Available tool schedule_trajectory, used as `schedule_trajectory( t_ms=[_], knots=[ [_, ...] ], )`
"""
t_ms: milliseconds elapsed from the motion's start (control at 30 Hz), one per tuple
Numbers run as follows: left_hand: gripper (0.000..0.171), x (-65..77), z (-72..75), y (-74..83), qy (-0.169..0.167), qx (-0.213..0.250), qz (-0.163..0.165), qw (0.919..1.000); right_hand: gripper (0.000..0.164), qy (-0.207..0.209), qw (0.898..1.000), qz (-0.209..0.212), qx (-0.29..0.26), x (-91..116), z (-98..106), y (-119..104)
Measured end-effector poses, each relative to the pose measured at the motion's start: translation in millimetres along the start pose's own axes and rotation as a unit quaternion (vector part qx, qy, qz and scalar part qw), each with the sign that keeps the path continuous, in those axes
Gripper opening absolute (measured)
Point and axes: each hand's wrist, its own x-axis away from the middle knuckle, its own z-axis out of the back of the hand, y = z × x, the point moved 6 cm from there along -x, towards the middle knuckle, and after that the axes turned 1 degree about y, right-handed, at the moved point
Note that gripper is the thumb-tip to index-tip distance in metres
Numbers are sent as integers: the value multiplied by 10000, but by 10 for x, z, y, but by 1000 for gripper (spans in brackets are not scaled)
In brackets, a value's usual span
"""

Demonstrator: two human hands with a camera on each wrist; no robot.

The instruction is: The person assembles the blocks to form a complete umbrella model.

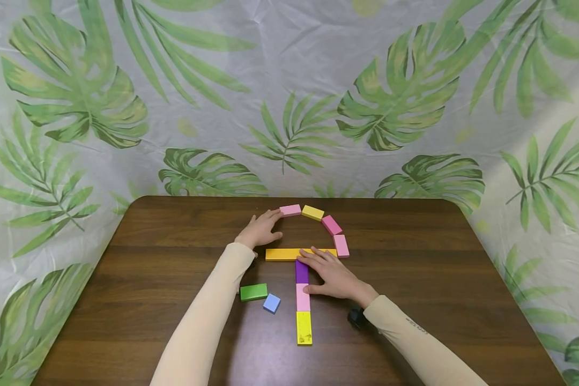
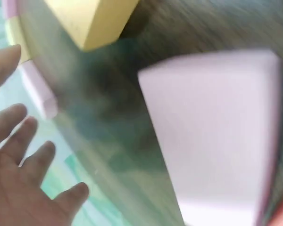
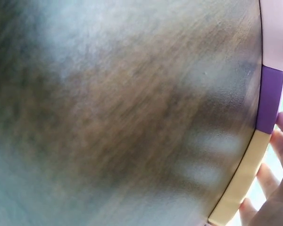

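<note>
My left hand [image 1: 260, 229] stretches its fingers toward an arc of blocks, fingertips right at the left end of a light pink block [image 1: 290, 210]. In the left wrist view its fingers are spread and hold nothing. A large pale pink block [image 2: 217, 136] sits close to that wrist, hidden by the arm in the head view. My right hand [image 1: 335, 276] lies over the junction of a long orange bar [image 1: 282, 254] and a purple block [image 1: 301, 272]. Its fingers are extended at the bar, and the thumb reaches a pink block [image 1: 303, 297] below the purple one.
The arc continues right with a yellow block [image 1: 313, 213], a dark pink block [image 1: 331, 225] and a pink block [image 1: 341, 246]. A speckled yellow block [image 1: 304, 328] ends the column. Beside the left forearm lie a green block [image 1: 253, 292] and a blue block [image 1: 272, 303].
</note>
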Motion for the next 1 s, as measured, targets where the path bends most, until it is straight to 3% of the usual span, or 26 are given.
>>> schedule_trajectory(
  t_ms=[333,633,800,1000],
  knots=[
    [56,616,255,-148,450,479,-713,9953,77,-81,9998,-184,86,-5,-13,29],
    [50,1086,201,-332,609,467,-790,9939,78,-49,9998,-167,71,-1,-24,41],
    [49,1241,117,-408,492,352,-651,9960,78,-16,9999,-133,86,3,-23,35],
    [45,1283,24,-421,428,173,-586,9972,77,-31,9998,-143,93,5,-22,30]
  ],
)
